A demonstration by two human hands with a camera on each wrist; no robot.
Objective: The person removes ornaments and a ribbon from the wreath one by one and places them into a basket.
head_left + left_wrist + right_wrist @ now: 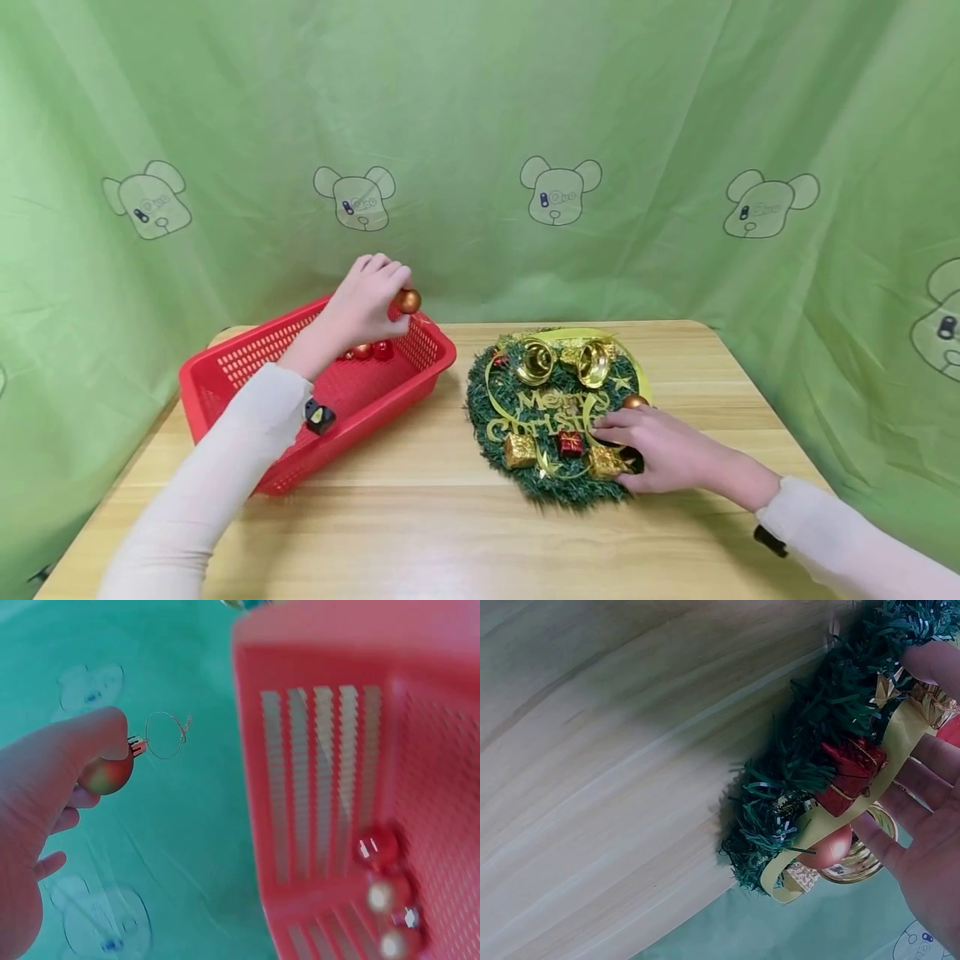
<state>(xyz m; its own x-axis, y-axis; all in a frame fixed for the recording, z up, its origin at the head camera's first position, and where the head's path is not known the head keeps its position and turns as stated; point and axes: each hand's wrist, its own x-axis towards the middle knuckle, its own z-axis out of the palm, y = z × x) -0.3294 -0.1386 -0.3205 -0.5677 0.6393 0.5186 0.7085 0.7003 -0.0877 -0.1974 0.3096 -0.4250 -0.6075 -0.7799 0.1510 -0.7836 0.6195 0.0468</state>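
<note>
My left hand pinches a copper-coloured Christmas ball above the far right end of a red basket. In the left wrist view, a thin hanging loop sticks out from the ball's silver cap. My right hand rests on the right side of a green tinsel wreath, its fingers spread and nearly straight in the right wrist view. By those fingers are a gold gift box and another copper ball. Gold bells and gold "Merry Christmas" lettering decorate the wreath.
Inside the basket lie several red and copper balls near its far wall. Wreath and basket share a light wooden table. Behind it hangs a green curtain with printed bear heads.
</note>
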